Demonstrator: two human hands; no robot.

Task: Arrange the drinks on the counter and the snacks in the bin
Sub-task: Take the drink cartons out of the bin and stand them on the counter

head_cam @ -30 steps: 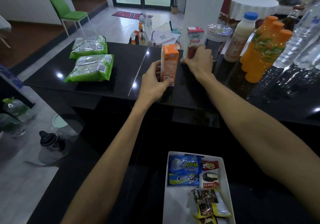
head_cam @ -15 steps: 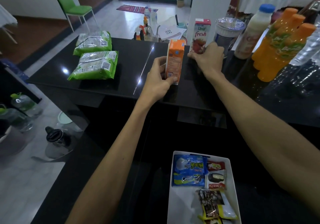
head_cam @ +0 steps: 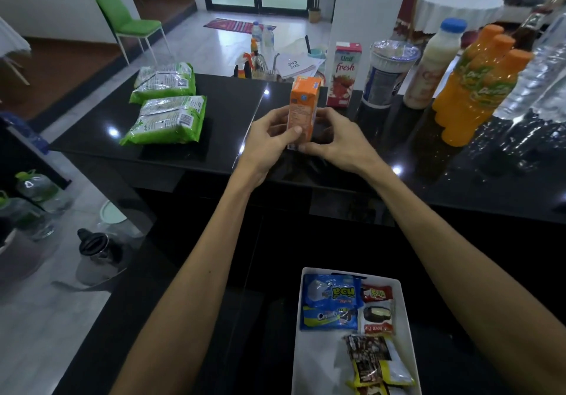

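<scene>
An orange juice carton stands upright on the black counter. My left hand grips its lower left side with thumb across the front. My right hand curls round its lower right side. Behind it stand a red and white Unif fresh carton, a sealed cup, a milky bottle with a blue cap and three orange bottles. Two green snack packs lie at the counter's left. A white bin below holds several snack packets.
Clear water bottles crowd the counter's right end. Paper, small bottles and utensils sit behind the counter's far edge. On the floor to the left are a dark kettle and large water jugs. A green chair stands further back.
My right hand left the red and white carton and came back to hold the orange carton's right side. The orange carton and my left hand stayed roughly in place.
</scene>
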